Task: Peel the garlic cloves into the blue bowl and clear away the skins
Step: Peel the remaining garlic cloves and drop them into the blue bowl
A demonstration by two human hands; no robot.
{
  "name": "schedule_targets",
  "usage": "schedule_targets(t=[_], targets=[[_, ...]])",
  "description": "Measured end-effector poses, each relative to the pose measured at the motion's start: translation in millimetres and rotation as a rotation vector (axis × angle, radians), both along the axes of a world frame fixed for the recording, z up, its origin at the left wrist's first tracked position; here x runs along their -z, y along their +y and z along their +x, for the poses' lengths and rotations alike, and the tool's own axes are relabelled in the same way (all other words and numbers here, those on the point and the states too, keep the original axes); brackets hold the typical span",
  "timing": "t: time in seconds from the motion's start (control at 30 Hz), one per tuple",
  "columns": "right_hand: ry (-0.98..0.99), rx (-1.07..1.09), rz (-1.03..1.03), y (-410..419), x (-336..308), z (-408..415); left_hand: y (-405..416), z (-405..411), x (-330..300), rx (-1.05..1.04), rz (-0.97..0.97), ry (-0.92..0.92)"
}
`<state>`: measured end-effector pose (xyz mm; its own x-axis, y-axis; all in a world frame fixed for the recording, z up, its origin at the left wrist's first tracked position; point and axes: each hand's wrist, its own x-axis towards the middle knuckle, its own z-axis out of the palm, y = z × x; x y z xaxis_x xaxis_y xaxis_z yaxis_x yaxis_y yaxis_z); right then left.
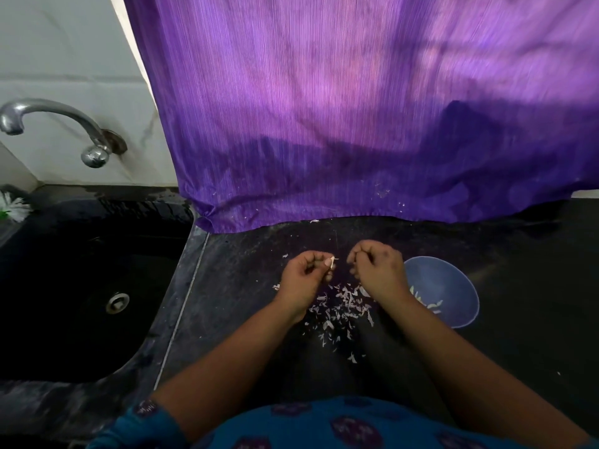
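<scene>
My left hand [306,277] pinches a small pale garlic clove [332,261] between thumb and fingers above the dark counter. My right hand [376,265] hovers just to its right with fingers curled; what it holds is hidden. A heap of thin white garlic skins [343,307] lies on the counter below and between both hands. The blue bowl [453,286] sits to the right, partly behind my right wrist, with a few pale peeled cloves [432,304] in it.
A black sink [81,286] with a drain is on the left, a metal tap [58,124] above it. A purple cloth [356,124] hangs behind the counter, its hem resting on the dark countertop [518,319].
</scene>
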<state>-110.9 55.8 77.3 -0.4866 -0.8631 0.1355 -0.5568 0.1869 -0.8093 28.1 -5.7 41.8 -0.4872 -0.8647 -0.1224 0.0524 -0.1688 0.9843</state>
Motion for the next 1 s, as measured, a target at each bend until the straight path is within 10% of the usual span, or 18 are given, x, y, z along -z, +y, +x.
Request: schedule_targets(t=[1.0], targets=[[-0.015,-0.192,0.001,-6.9,8.0,8.7,0.1,6.7,-3.9,-0.010,-0.139,0.014]])
